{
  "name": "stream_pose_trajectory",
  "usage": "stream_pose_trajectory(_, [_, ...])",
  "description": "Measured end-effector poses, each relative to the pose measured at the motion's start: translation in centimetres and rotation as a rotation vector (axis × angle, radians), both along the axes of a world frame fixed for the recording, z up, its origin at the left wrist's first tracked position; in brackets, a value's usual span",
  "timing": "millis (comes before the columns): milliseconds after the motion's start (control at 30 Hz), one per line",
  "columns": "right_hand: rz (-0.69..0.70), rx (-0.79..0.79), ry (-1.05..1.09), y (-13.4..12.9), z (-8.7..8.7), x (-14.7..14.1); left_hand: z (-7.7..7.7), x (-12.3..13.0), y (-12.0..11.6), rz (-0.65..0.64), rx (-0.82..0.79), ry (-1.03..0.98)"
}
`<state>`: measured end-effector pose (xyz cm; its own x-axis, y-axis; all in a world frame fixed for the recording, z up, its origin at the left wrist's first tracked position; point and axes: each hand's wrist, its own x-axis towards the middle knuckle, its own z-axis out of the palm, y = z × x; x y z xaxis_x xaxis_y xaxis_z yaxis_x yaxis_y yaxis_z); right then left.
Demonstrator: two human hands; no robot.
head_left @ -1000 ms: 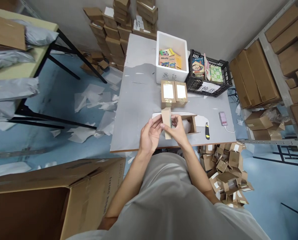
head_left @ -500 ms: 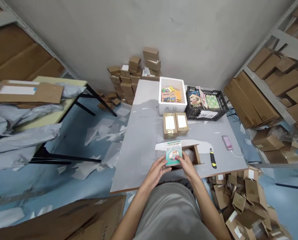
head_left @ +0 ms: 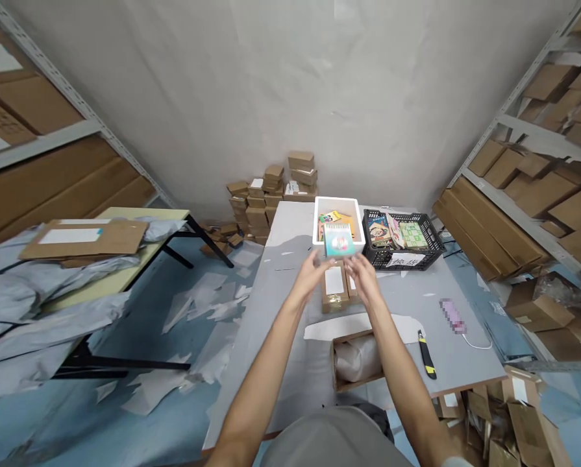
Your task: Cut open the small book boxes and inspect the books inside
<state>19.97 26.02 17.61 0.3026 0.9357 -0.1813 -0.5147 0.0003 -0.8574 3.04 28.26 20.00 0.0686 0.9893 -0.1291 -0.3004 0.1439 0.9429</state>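
A small green-and-white book [head_left: 339, 241], blurred by motion, is in front of the white foam box [head_left: 339, 202] and hides part of its front wall. My left hand [head_left: 311, 277] grips the book's lower left corner, and my right hand [head_left: 362, 275] has its lower right corner between thumb and fingers. Beneath my hands stand two small cardboard boxes [head_left: 335, 285] with white labels, partly covered by my right hand. Closer to me, an open cardboard box [head_left: 339, 381] with grey wrapping [head_left: 357, 359] inside lies beside my right forearm.
Several booklets lie in the foam box. To its right is a black crate [head_left: 402, 261] of books. A yellow-and-black box cutter [head_left: 427, 355] and a pink phone [head_left: 452, 316] with a cable lie at right. Cartons are heaped on the floor below the table's right edge.
Both hands have carried the book forward, from above the open cardboard box to the foam box. That open box with its grey wrapping now shows more fully. The camera view has tilted up.
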Motion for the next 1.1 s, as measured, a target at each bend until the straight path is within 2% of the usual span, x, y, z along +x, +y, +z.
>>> stream_pose_trajectory(67, [-0.059, 0.004, 0.019, 2.2, 1.1, 0.5, 2.1, 0.2, 2.1, 0.108, 0.082, 0.022])
stream_pose_trajectory(100, [-0.052, 0.009, -0.009, 2.4, 1.0, 1.1, 2.4, 0.1, 2.3, 0.123, 0.115, 0.026])
stream_pose_trajectory(167, [-0.033, 0.007, -0.132, 1.2, -0.5, 3.2, 1.3, -0.7, 1.2, 0.131, 0.136, 0.046])
stream_pose_trajectory(200, [-0.033, -0.010, -0.217, -0.1, -1.7, 4.8, 0.0, -1.3, 0.0, 0.125, 0.116, 0.067])
stream_pose_trajectory(267, [-0.056, -0.122, -0.393, -3.8, -4.5, 8.8, -3.9, -2.9, -3.4, 0.094, 0.004, 0.131])
stream_pose_trajectory(367, [-0.101, -0.429, -0.575, -10.7, -8.4, 15.2, -10.8, -5.6, -10.0, -0.018, -0.312, 0.261])
stream_pose_trajectory(433, [-0.107, -0.576, -0.602, -15.2, -10.2, 18.4, -14.8, -7.2, -14.5, -0.115, -0.520, 0.294])
stream_pose_trajectory(500, [-0.073, -0.679, -0.601, -19.2, -11.4, 19.9, -17.7, -8.2, -18.3, -0.219, -0.658, 0.294])
stream_pose_trajectory(567, [-0.006, -0.745, -0.584, -22.1, -12.3, 20.1, -19.4, -8.1, -20.9, -0.276, -0.724, 0.262])
stream_pose_trajectory(667, [0.098, -0.766, -0.546, -24.3, -13.6, 19.0, -20.4, -6.0, -22.5, -0.277, -0.757, 0.165])
stream_pose_trajectory(800, [0.189, -0.710, -0.509, -25.0, -14.6, 17.4, -20.1, -2.3, -22.4, -0.328, -0.725, 0.095])
stream_pose_trajectory(967, [0.212, -0.627, -0.449, -27.6, -13.3, 16.6, -18.8, -1.0, -22.4, -0.315, -0.619, 0.146])
stream_pose_trajectory(1100, [0.073, -0.575, -0.403, -32.0, -11.8, 16.2, -17.0, -0.4, -22.4, -0.428, -0.565, 0.158])
